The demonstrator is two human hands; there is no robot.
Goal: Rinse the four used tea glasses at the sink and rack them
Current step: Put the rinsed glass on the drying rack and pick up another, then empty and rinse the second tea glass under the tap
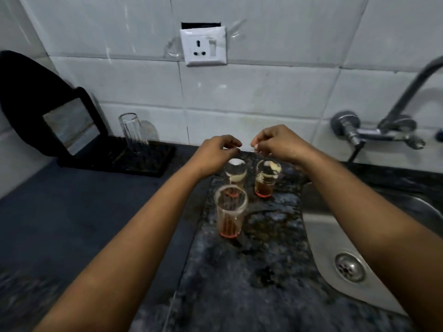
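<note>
On counter: three used glasses [230, 209]; one racked [132, 129]; both hands' fingers [231, 142] loosely curled, empty.

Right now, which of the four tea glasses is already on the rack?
The clear glass on the black rack by the wall. It looks empty; the other three stand on the counter beside the sink, holding reddish tea dregs.

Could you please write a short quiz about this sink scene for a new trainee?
1. How many glasses with tea left in them stand on the counter?
2. True or false: one glass already stands on the black rack.
3. Which side of the tea glasses is the sink on: A left, B right?

Key: 1. Three. 2. True. 3. B.
</note>
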